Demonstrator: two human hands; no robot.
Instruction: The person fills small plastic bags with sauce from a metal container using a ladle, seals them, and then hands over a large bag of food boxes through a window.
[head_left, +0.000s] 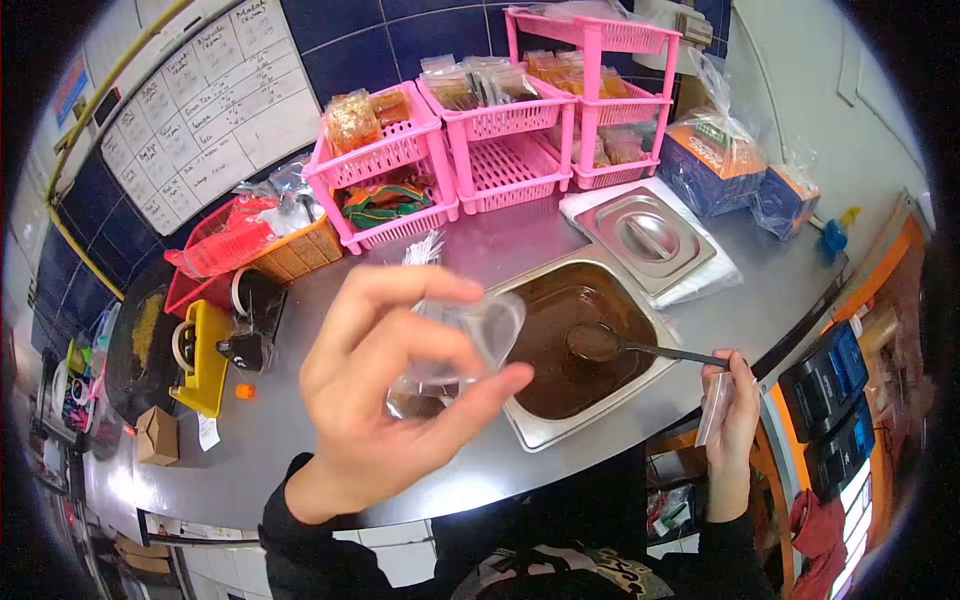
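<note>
My left hand [400, 380] is raised close to the camera, fingers curled and thumb stretched forward. Between them is what looks like a small clear plastic bag [495, 330], its rounded mouth open. My right hand [735, 410] grips the dark handle of a ladle [670, 352], with a small clear plastic packet [713, 410] also against its fingers. The ladle's bowl rests in dark brown sauce [560, 385] inside a rectangular steel pan [535, 435]. Shiny clear plastic on the table is partly hidden behind my left hand.
A steel lid [650, 240] lies on white plastic behind the pan. Pink basket racks [510, 185] hold several filled sachets. To the left stand a red basket [190, 285], a yellow holder [205, 360] and a small brown box [158, 437]. Wrapped boxes [715, 165] stand at the back right.
</note>
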